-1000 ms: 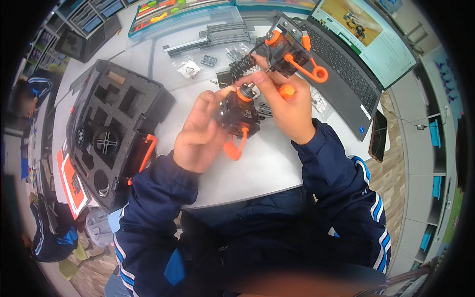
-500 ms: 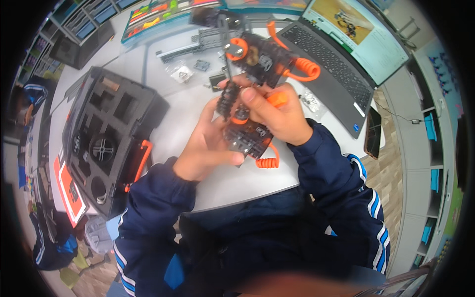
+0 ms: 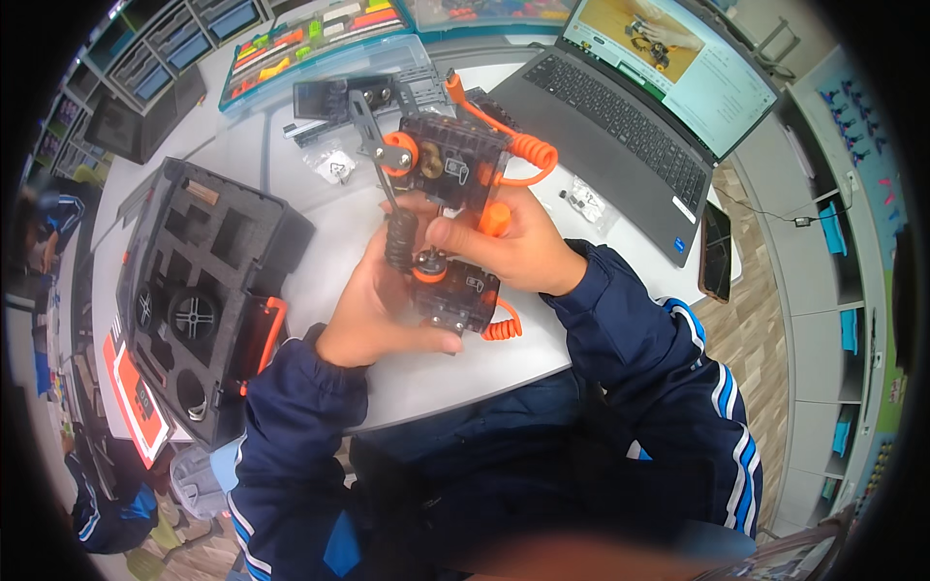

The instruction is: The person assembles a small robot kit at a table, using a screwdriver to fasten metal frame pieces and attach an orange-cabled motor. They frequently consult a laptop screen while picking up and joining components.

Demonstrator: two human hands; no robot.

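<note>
"Grip first: left hand (image 3: 368,310)?"

"Wrapped round the lower block (image 3: 463,298), thumb along its near edge. Right hand (image 3: 528,244) looks closed on an orange piece (image 3: 496,219), thumb tip by the joint (image 3: 429,263) between blocks; its other fingers are mostly hidden."

"Where's it all sit?"

"Both blocks are held off the laptop's (image 3: 542,121) left front. Upper block (image 3: 455,160) is nearer the laptop, its orange coiled cable (image 3: 531,153) overlapping the laptop's front edge in view."

"Doing it well?"

"Probably: brace the lower block firmly, line the joint up square, small controlled moves from the right. Upper block looks poorly supported, could twist or sag. Black coil (image 3: 399,242) lies by the left fingers; best eased clear of the joint."
</note>
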